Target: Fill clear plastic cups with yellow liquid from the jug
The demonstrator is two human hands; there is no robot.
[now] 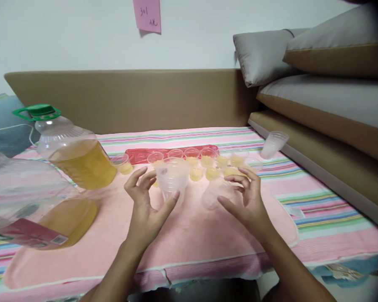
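A clear plastic cup (pixel 172 174), upright with ridged sides, is in my left hand (pixel 149 205). The thumb lies across its front and the fingers curl at its left side. To the right, a second clear plastic cup (pixel 211 195) is tilted, its base toward the left. My right hand (pixel 247 197) is curved around its wide end, thumb in front and fingers above; part of this cup is hard to make out. Just beyond both hands stand several small clear cups (pixel 212 173) with yellow contents, in rows.
Two large jugs of yellow liquid are at left, one green-capped (pixel 82 163), one nearer (pixel 69 222). A red plastic bag (pixel 138 156) lies behind the cups. Another clear cup (pixel 273 144) leans at right, beside stacked cushions (pixel 327 100). A pink mat (pixel 182 239) covers striped cloth.
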